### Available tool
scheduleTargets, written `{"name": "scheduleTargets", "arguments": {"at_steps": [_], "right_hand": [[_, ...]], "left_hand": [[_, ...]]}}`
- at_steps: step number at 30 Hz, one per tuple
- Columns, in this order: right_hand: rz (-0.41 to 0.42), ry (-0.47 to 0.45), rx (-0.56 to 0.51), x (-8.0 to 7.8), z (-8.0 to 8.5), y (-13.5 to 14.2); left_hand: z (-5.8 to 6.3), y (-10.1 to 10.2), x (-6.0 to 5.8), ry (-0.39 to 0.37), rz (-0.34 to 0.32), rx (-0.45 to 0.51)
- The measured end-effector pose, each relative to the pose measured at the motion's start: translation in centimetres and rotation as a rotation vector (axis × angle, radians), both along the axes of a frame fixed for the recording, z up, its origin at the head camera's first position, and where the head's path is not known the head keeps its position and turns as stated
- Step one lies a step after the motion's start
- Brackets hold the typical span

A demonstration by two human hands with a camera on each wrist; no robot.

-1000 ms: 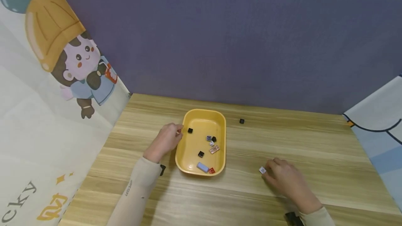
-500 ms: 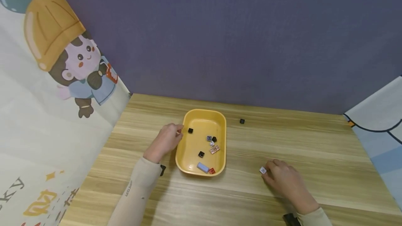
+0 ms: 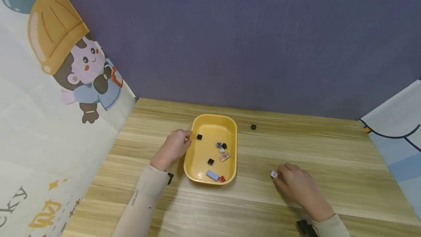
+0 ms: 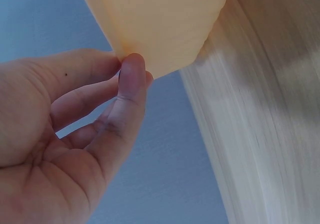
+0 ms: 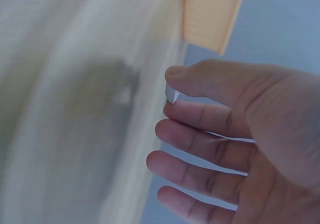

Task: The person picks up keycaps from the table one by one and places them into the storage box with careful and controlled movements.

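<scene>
At the left wall of a yellow tray (image 3: 187,164), my left hand (image 3: 174,145) pinches the rim. The left wrist view shows the thumb (image 4: 132,76) laid against the tray's outer wall, with the fingers meeting it at the edge. To the right of the tray, my right hand (image 3: 297,185) holds a small white keycap (image 3: 274,174) between thumb and index finger. In the right wrist view that keycap (image 5: 171,94) is mostly covered by the thumb, and the other fingers are loosely extended.
Inside the tray lie several loose keycaps, among them a long blue one (image 3: 212,175), a red one (image 3: 222,179), an orange-brown one (image 3: 224,157) and a black one (image 3: 211,161). Another black keycap (image 3: 253,127) sits on the wooden table (image 3: 250,207) near the dark back panel (image 3: 243,46).
My right hand has shifted slightly away from me with the white keycap, which has turned a little. The left hand and the tray have stayed in place.
</scene>
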State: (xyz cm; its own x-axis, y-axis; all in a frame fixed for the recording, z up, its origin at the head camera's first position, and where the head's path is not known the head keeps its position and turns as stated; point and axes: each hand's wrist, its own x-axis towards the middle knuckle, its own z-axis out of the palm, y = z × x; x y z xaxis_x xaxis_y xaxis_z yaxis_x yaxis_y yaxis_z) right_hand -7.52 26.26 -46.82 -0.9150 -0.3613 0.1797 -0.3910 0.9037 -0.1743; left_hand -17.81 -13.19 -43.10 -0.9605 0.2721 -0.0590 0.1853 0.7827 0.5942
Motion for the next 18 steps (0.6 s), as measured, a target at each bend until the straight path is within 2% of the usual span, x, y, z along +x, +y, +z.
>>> {"name": "scheduleTargets", "arguments": {"at_steps": [9, 18], "right_hand": [[0.084, 0.060, -0.029, -1.3, 3.2, -2.4], [0.147, 0.129, 0.008, -2.8, 6.3, -6.0]], "left_hand": [[0.0, 0.1, 0.1, -0.001, 0.004, -0.002], [0.0, 0.0, -0.1, -0.006, 0.002, 0.002]]}}
